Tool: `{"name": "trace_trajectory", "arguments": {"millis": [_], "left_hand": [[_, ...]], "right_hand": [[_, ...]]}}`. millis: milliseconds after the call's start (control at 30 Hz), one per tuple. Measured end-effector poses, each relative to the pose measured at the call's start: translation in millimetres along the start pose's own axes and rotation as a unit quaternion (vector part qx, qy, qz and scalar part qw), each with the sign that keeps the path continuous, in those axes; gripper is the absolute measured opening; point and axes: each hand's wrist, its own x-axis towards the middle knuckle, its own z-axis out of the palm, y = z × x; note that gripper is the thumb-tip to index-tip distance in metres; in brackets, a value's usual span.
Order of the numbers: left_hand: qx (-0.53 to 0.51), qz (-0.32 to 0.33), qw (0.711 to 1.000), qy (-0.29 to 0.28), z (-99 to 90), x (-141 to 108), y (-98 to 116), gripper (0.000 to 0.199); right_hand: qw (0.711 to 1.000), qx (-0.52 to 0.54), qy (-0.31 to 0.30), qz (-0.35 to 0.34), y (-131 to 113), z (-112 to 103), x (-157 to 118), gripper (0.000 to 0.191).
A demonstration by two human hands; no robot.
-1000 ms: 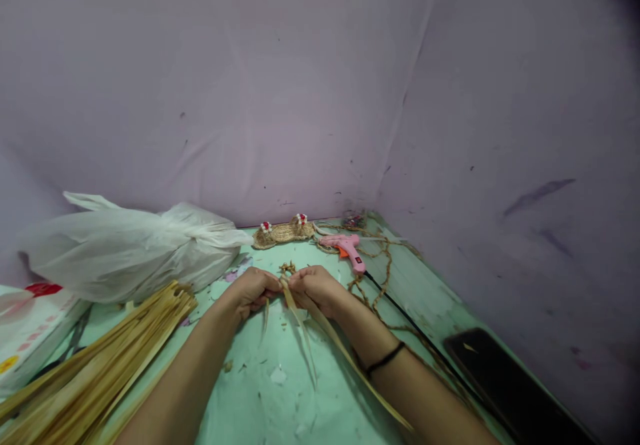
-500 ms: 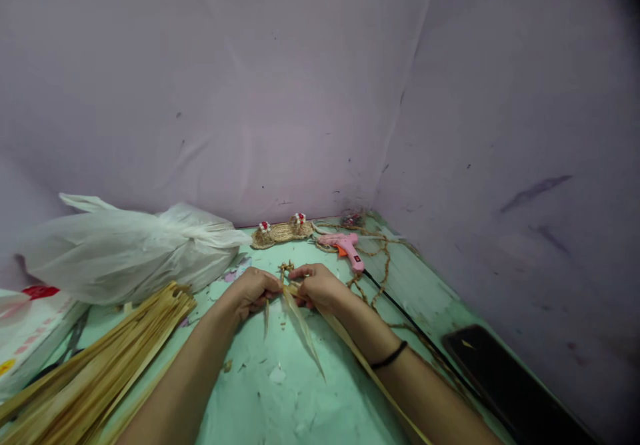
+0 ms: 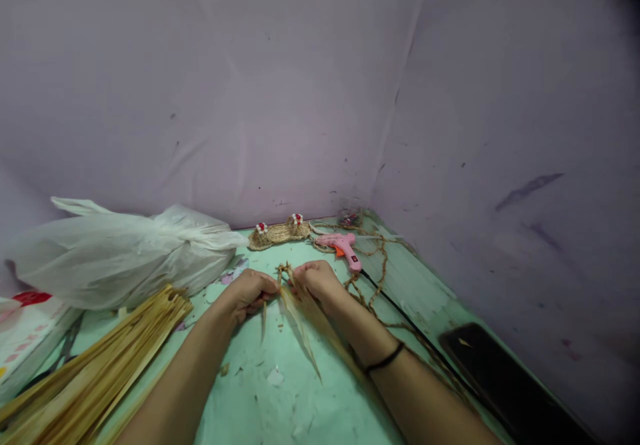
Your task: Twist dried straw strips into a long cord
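Observation:
Between my hands are pale dried leaf strips (image 3: 300, 328), their loose ends trailing toward me over the green table. A small knotted or braided piece (image 3: 283, 269) of the same fibre stands up at their far end. My left hand (image 3: 254, 292) is closed, thumb and fingers pinching the strips on the left side. My right hand (image 3: 316, 280) is closed too, its fingers curled round a long strip that runs back along the right forearm, blurred by motion. The right fingertips are partly hidden.
A pink glue gun (image 3: 345, 248) with a black cord lies beyond my right hand, near a braided cord (image 3: 384, 265). Woven slippers (image 3: 280, 233) with red-and-white beads rest by the wall. Left are a plastic bag (image 3: 125, 252) and dried leaves (image 3: 115, 358); right, a black phone (image 3: 500, 372).
My right hand has turned slightly and shifted a little up, and the long strip in it has swung and blurred. My left hand keeps its pinch. The whole view has shifted slightly.

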Motion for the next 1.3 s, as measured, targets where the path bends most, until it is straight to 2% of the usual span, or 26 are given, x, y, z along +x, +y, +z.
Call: {"name": "trace_trajectory", "arguments": {"millis": [200,333,500,633,833,933,1033,1200,1300], "left_hand": [[-0.001,-0.002,1.000,-0.002,-0.8,1,-1,0.018],[0.001,0.000,1.000,-0.004,-0.7,0,0,0.018],[-0.002,-0.010,1.000,0.001,0.6,-1,2,0.014],[-0.004,-0.009,1.000,-0.002,0.2,-1,1,0.016],[0.000,-0.004,1.000,-0.004,-0.9,1,0,0.018],[0.000,-0.001,1.000,0.006,0.5,0,1,0.017],[0.000,-0.002,1.000,0.007,2.0,-1,1,0.017],[0.017,0.010,1.000,0.017,2.0,2,-2,0.018],[0.046,0.014,0.998,0.033,4.3,1,2,0.016]], "right_hand": [[0.999,-0.002,-0.028,0.031,-11,6,-12,0.020],[0.999,0.021,-0.015,0.036,-5,11,-8,0.016],[0.999,0.036,0.009,0.004,7,12,2,0.014],[1.000,0.017,0.000,0.002,8,12,3,0.009],[0.999,0.036,-0.020,-0.005,7,12,0,0.016],[1.000,-0.014,-0.024,-0.013,9,10,3,0.012],[0.993,-0.112,-0.010,-0.024,10,10,6,0.010],[0.961,-0.270,0.042,-0.052,8,9,9,0.006],[0.955,-0.291,0.020,-0.052,6,6,11,0.005]]}}
